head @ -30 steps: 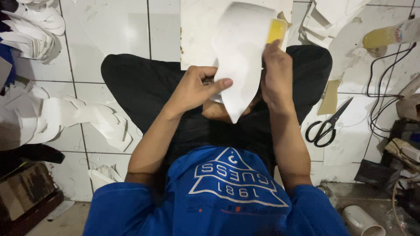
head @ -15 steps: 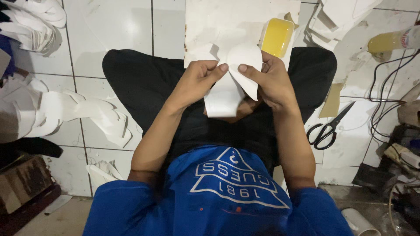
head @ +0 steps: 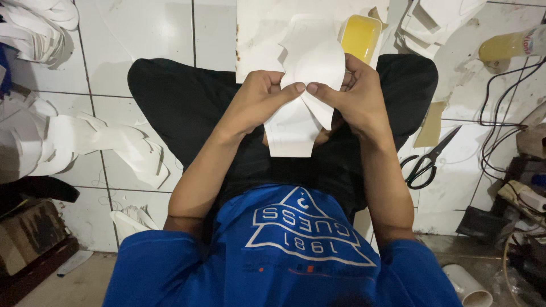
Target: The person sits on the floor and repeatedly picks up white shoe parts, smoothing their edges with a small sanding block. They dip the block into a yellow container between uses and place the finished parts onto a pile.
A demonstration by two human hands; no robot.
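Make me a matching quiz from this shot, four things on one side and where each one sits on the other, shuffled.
Things:
1. white cut sheet
2. scissors
3. yellow tray
4. pile of white cutouts

Places:
A. on the floor tiles by the person's left side
B. pinched between left hand and right hand
C. on the floor by the right knee
D. on the white board ahead

Pairs: 1-B, 2-C, 3-D, 4-A

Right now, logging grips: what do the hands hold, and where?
Both hands, left hand and right hand, pinch the white cut sheet at its middle fold.
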